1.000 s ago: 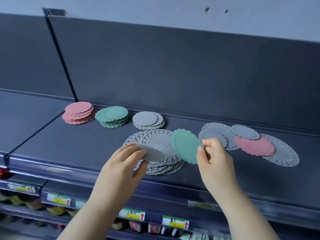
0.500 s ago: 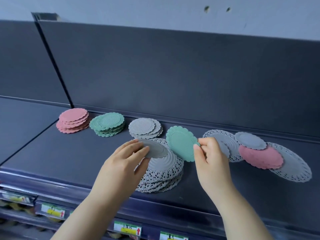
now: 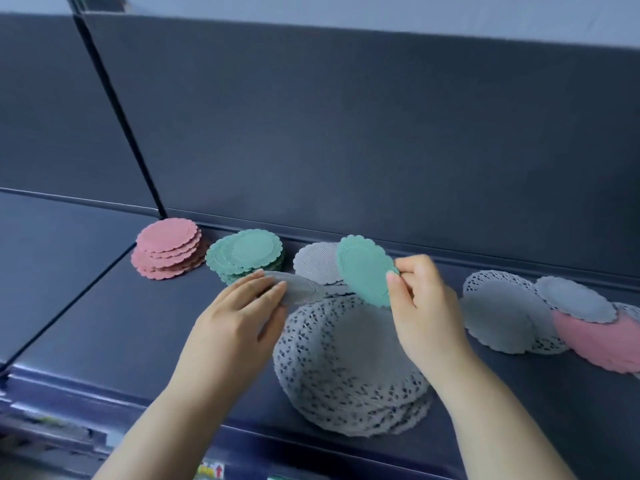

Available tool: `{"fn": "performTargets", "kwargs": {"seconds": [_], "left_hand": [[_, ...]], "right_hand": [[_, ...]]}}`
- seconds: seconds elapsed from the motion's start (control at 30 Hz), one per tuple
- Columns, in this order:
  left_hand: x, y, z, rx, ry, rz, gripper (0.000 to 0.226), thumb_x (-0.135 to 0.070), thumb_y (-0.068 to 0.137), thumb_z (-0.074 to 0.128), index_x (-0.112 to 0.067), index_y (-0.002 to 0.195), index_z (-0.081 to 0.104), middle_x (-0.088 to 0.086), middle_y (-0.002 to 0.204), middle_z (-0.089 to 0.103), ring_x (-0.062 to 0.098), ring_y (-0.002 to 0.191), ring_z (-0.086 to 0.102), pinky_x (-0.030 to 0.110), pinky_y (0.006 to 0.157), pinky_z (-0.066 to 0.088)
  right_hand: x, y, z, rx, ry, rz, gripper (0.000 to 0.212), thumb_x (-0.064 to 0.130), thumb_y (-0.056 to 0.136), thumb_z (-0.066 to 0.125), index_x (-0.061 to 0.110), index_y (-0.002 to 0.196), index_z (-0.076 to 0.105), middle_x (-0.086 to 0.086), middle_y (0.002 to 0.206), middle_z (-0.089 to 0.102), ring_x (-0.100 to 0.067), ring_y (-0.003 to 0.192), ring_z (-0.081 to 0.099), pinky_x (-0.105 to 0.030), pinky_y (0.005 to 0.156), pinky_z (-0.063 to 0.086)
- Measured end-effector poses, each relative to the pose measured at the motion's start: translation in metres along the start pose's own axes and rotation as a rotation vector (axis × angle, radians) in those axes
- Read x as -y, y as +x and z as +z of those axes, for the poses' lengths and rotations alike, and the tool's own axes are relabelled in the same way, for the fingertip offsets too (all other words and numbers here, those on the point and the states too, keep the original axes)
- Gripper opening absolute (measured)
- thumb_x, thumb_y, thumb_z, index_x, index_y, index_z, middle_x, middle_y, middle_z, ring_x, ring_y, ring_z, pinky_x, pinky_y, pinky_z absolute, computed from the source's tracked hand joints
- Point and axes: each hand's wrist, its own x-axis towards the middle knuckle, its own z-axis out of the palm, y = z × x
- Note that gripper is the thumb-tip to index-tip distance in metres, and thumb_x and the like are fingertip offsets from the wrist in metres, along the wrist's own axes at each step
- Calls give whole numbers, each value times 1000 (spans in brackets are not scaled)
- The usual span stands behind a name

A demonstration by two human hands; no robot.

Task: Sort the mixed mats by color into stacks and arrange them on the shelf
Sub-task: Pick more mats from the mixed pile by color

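head view: the right hand (image 3: 420, 303) pinches a green mat (image 3: 365, 270) tilted above the lacy grey pile (image 3: 346, 368). the left hand (image 3: 239, 327) holds a grey mat (image 3: 299, 289). pink stack (image 3: 168, 247) and green stack (image 3: 246, 256) sit at the back of the shelf (image 3: 104, 323).

One shelf (image 3: 121, 323); three small stacks on it: one pink stack (image 3: 168, 249), one green stack (image 3: 247, 258), one grey stack (image 3: 315, 263); one lacy grey pile (image 3: 346, 368) too. Two hands, each holding one mat: left hand (image 3: 235, 327) a grey mat (image 3: 301, 289); right hand (image 3: 426, 313) a green mat (image 3: 363, 270).
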Motion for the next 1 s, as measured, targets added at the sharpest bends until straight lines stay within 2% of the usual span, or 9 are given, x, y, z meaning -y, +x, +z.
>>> {"fn": "performTargets", "kwargs": {"seconds": [0.13, 0.27, 0.43, 0.53, 0.6, 0.77, 0.83, 0.9, 1.0], "left_hand": [[65, 9, -15, -35, -34, -19, 34, -26, 88, 50, -5, 100, 73, 6, 105, 69, 24, 101, 64, 29, 89, 47], [134, 19, -38, -114, -29, -44, 35, -26, 86, 50, -2, 95, 74, 9, 101, 70, 19, 99, 59, 23, 88, 41], [204, 24, -59, -94, -26, -81, 24, -18, 82, 58, -5, 94, 75, 7, 101, 70, 16, 102, 59, 22, 86, 42], [231, 29, -68, -80, -35, -67, 24, -16, 81, 58, -5, 94, 75, 6, 101, 70, 23, 102, 64, 29, 85, 45], [243, 32, -72, -70, -52, -34, 23, -15, 81, 58, -5, 94, 74, 5, 99, 71, 25, 102, 65, 30, 83, 47], [262, 49, -74, -20, -63, -3, 23, -14, 81, 57, -8, 96, 74, 3, 98, 70, 25, 103, 64, 31, 79, 48], [267, 58, -67, 57, -80, -17, 23, -16, 82, 57, -10, 97, 74, 2, 100, 70, 25, 100, 65, 30, 79, 47], [271, 60, -53, 256, -74, -51, 22, -20, 88, 54, -14, 100, 72, 0, 103, 68, 25, 97, 63, 25, 77, 46], [276, 49, -32, 430, -47, -63, 22, -18, 89, 53, -7, 97, 70, 4, 106, 66, 31, 92, 63, 32, 72, 51]], "right_hand": [[37, 22, 44, -33, -57, -34, 7, 16, 94, 46, 22, 91, 43, 3, 73, 61, -3, 69, 52, -10, 56, 34], [78, 46, 100, -9, -251, -55, 6, 22, 96, 41, 19, 99, 45, -3, 81, 61, -22, 70, 48, -32, 57, 33], [100, 59, 182, 56, -540, -181, 13, 10, 95, 41, 9, 106, 46, -10, 79, 63, -32, 64, 56, -32, 48, 33], [103, 49, 217, 277, -705, -158, 17, -2, 86, 42, 13, 92, 36, 2, 66, 39, -18, 52, 35, -26, 41, 17], [107, 43, 227, 325, -746, -149, 16, 1, 87, 41, 13, 85, 31, 2, 72, 31, -19, 63, 30, -24, 43, 10], [115, 38, 232, 268, -657, -88, 17, 29, 93, 43, 12, 95, 43, -4, 100, 53, -22, 89, 49, -22, 61, 24], [116, 37, 235, 258, -667, -71, 21, 31, 92, 42, 12, 100, 46, -2, 104, 53, -21, 87, 47, -22, 65, 25], [116, 37, 239, 238, -672, -48, 17, 30, 92, 42, 13, 94, 43, -1, 100, 52, -20, 83, 44, -23, 65, 26], [114, 38, 242, 197, -663, -1, 17, 30, 91, 43, 15, 86, 39, 2, 89, 47, -18, 72, 39, -24, 61, 27]]}}
